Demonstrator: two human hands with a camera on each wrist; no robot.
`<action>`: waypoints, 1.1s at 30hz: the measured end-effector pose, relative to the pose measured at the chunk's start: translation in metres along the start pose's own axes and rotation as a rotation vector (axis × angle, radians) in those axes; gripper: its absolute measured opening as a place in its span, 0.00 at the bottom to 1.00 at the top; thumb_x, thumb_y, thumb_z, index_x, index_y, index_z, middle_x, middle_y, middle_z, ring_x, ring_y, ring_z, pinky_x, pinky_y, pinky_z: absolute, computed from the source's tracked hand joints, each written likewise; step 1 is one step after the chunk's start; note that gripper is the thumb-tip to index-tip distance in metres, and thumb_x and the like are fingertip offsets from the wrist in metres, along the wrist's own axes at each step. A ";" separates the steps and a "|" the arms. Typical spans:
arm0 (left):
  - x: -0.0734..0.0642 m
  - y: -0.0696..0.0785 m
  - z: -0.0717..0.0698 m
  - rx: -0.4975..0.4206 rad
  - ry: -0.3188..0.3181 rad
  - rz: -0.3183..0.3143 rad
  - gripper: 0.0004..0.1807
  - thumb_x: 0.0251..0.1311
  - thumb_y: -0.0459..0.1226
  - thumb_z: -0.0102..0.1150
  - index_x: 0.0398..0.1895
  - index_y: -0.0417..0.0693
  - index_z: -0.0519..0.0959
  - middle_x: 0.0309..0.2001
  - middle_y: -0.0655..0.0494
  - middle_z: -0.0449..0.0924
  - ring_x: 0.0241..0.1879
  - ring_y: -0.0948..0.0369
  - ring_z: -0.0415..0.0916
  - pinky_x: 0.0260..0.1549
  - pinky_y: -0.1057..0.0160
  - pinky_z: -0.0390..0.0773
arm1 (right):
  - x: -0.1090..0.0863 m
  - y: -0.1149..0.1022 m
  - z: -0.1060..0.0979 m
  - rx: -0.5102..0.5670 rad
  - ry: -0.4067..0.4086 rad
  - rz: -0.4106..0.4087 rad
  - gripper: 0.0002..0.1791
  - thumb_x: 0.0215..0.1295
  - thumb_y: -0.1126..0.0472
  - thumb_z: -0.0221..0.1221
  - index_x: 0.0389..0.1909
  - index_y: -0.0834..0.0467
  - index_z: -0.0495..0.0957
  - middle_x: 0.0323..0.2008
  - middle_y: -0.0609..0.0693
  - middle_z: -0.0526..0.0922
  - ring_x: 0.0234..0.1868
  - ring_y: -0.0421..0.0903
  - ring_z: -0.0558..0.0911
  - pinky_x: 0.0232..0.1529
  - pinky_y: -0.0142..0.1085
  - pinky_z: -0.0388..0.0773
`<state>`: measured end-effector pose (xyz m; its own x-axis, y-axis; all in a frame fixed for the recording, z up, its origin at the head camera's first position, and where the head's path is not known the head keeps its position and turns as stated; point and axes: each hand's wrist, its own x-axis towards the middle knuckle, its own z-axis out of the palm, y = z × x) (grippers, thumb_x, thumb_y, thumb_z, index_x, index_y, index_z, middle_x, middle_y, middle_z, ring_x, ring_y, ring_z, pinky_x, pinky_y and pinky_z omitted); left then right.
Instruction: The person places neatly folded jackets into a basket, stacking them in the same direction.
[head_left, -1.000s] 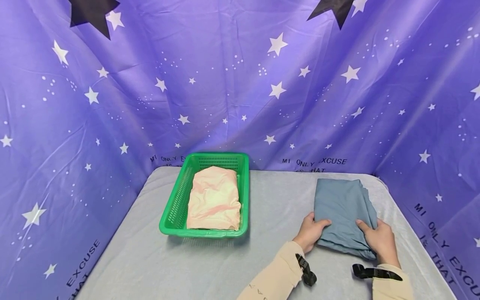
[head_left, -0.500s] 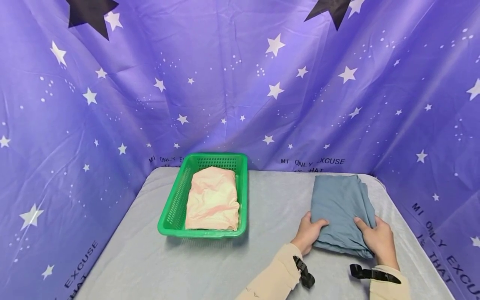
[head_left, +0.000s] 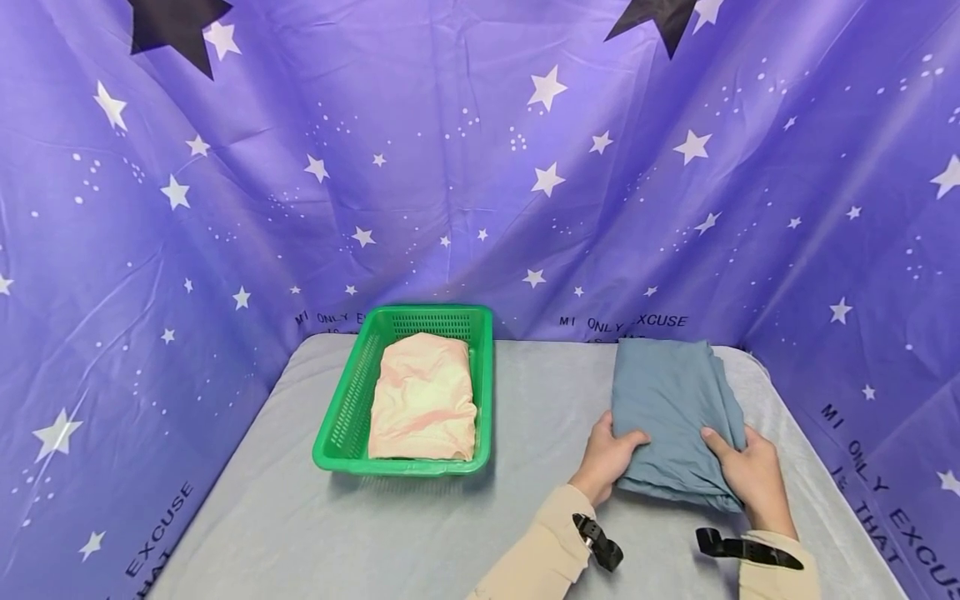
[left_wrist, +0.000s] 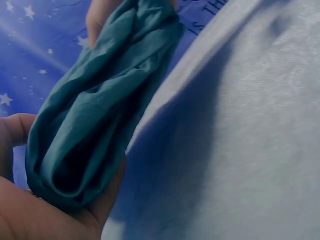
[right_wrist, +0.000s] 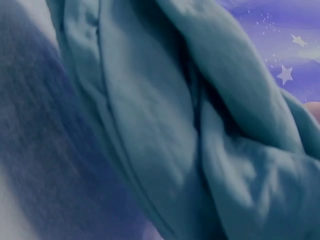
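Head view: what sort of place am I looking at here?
Probably a makeshift recording booth: purple star-print drapes hang on three visible sides of a grey-covered table, and black wrist straps over the cuffs hint at a filming setup.

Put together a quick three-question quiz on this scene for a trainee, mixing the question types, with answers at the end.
1. True or false: the pink cloth lies inside the green basket.

2. What do the left hand and right hand both hold?
a) the green basket
b) the blue-grey cloth
c) the pink cloth

3. Fill in: seen from the head camera, the green basket stands to the ____ of the blue-grey cloth.

Key: 1 true; 2 b; 3 left.
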<state>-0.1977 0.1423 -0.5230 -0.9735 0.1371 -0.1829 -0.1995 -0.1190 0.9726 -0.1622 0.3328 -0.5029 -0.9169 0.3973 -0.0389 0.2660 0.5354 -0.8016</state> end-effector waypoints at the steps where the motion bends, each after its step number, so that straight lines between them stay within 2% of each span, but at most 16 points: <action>1: -0.001 0.003 -0.002 0.004 0.001 0.000 0.25 0.55 0.35 0.68 0.57 0.61 0.78 0.54 0.65 0.81 0.56 0.63 0.76 0.62 0.54 0.74 | 0.000 -0.001 0.001 0.013 -0.004 -0.008 0.35 0.74 0.43 0.56 0.65 0.69 0.73 0.62 0.68 0.77 0.39 0.24 0.72 0.40 0.26 0.70; 3: -0.003 0.007 -0.007 0.012 -0.002 -0.001 0.26 0.56 0.36 0.68 0.58 0.61 0.78 0.56 0.65 0.81 0.57 0.62 0.76 0.62 0.53 0.74 | -0.002 -0.005 0.003 0.035 -0.010 -0.017 0.34 0.74 0.44 0.57 0.65 0.70 0.73 0.62 0.68 0.77 0.36 0.18 0.68 0.38 0.22 0.69; 6: -0.004 0.013 -0.014 0.016 -0.007 0.007 0.26 0.56 0.36 0.68 0.59 0.62 0.78 0.57 0.65 0.81 0.58 0.62 0.76 0.63 0.53 0.74 | -0.004 -0.011 0.006 0.058 -0.030 -0.024 0.35 0.74 0.44 0.57 0.67 0.70 0.72 0.63 0.67 0.77 0.37 0.17 0.68 0.38 0.20 0.69; 12: -0.007 0.023 -0.030 0.005 -0.023 0.048 0.23 0.55 0.36 0.67 0.56 0.57 0.80 0.53 0.62 0.84 0.51 0.64 0.78 0.57 0.58 0.76 | -0.005 -0.022 0.010 0.090 -0.075 -0.032 0.37 0.74 0.42 0.57 0.70 0.68 0.70 0.66 0.66 0.75 0.39 0.16 0.68 0.40 0.19 0.70; 17: -0.009 0.033 -0.044 -0.017 -0.038 0.045 0.22 0.55 0.35 0.66 0.56 0.50 0.82 0.49 0.55 0.88 0.46 0.62 0.83 0.51 0.59 0.81 | -0.005 -0.030 0.010 0.085 -0.090 -0.092 0.37 0.74 0.42 0.57 0.69 0.69 0.70 0.64 0.68 0.76 0.37 0.18 0.72 0.38 0.20 0.72; 20: -0.009 0.039 -0.052 -0.017 -0.046 0.044 0.23 0.56 0.35 0.66 0.57 0.47 0.83 0.48 0.51 0.89 0.47 0.60 0.85 0.52 0.57 0.83 | -0.005 -0.035 0.011 0.094 -0.097 -0.110 0.37 0.73 0.42 0.58 0.68 0.69 0.71 0.63 0.68 0.76 0.37 0.18 0.73 0.39 0.20 0.72; 25: -0.010 0.045 -0.068 0.005 -0.067 0.036 0.23 0.57 0.36 0.66 0.58 0.48 0.83 0.48 0.51 0.89 0.48 0.60 0.85 0.53 0.57 0.82 | -0.007 -0.044 0.015 0.122 -0.134 -0.099 0.38 0.73 0.41 0.58 0.69 0.68 0.70 0.64 0.66 0.76 0.40 0.19 0.73 0.41 0.20 0.73; 30: -0.011 0.048 -0.082 0.025 -0.086 0.042 0.23 0.57 0.37 0.66 0.58 0.48 0.83 0.46 0.52 0.90 0.44 0.64 0.84 0.49 0.63 0.80 | -0.010 -0.052 0.020 0.144 -0.153 -0.105 0.37 0.73 0.42 0.59 0.69 0.67 0.70 0.61 0.61 0.79 0.40 0.20 0.75 0.42 0.20 0.73; 33: -0.013 0.051 -0.089 0.022 -0.087 0.057 0.22 0.57 0.37 0.65 0.57 0.47 0.84 0.45 0.51 0.90 0.41 0.64 0.84 0.45 0.66 0.80 | -0.010 -0.056 0.023 0.166 -0.165 -0.127 0.36 0.73 0.43 0.58 0.70 0.67 0.70 0.58 0.55 0.81 0.41 0.21 0.76 0.43 0.20 0.74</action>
<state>-0.2049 0.0464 -0.4833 -0.9697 0.2157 -0.1150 -0.1406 -0.1072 0.9843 -0.1745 0.2816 -0.4717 -0.9795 0.2007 -0.0178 0.1060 0.4380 -0.8927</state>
